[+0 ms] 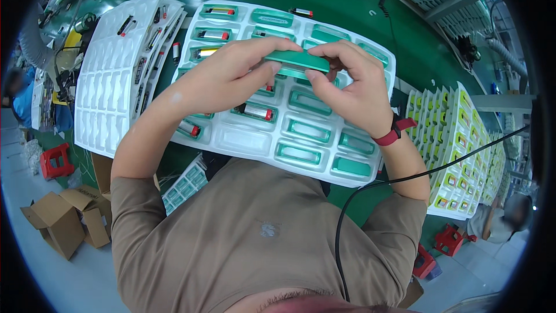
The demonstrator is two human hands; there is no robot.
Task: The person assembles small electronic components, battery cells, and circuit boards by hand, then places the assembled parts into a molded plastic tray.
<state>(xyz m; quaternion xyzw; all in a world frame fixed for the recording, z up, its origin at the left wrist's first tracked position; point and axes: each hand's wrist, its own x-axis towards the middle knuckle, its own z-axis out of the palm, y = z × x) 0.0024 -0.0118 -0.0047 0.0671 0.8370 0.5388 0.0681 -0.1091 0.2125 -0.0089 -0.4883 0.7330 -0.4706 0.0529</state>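
Observation:
Both hands meet over a white moulded tray (242, 140), holding one green rectangular plastic case (301, 59) by its ends. My left hand (231, 72) pinches its left end between thumb and fingers. On the right end, the thumb and fingertips of my right hand (354, 84) close in the same way. Beneath my hands the tray's pockets hold green open shells, such as this green shell (308, 130). Several pockets at the left have a battery-like insert (256, 112) with a red end lying in a shell. My hands hide some of the middle pockets.
A stack of white trays (104, 75) stands at the left, with loose red-and-black inserts on it. Trays with yellow-green parts (449, 156) stand upright at the right. A black cable (370, 184) crosses my right forearm. Cardboard boxes (58, 226) sit on the floor.

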